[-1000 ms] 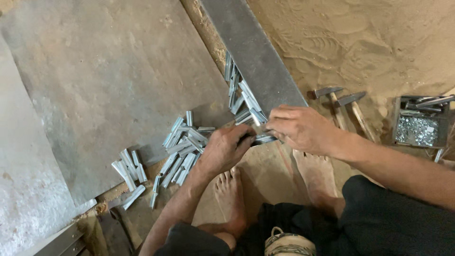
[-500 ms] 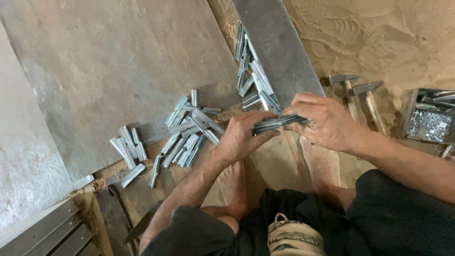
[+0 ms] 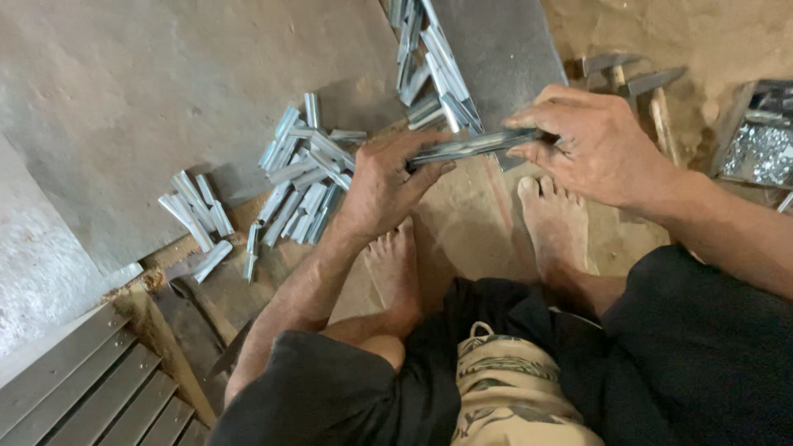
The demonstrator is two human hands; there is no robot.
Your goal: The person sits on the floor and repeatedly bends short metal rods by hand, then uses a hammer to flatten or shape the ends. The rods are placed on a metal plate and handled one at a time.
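Both hands grip a small bundle of thin grey metal strips [image 3: 472, 146], held level above the sandy floor. My left hand [image 3: 382, 186] closes on the bundle's left end and my right hand [image 3: 588, 140] pinches its right end. Just left of my left hand lies a heap of several short folded metal pieces [image 3: 299, 186] on a large grey metal sheet [image 3: 149, 91]. More such pieces [image 3: 429, 70] lie beyond the bundle, along a narrow metal strip [image 3: 496, 49].
Two hammers [image 3: 632, 83] rest on the sand at the right, beside a box of small shiny metal bits [image 3: 756, 149]. My bare feet [image 3: 557, 223] sit below the bundle. Ribbed metal panels [image 3: 83, 388] lie at the lower left.
The view has moved in closer and shifted. Both hands have lifted the strip bundle off the pile and hold it level between them.
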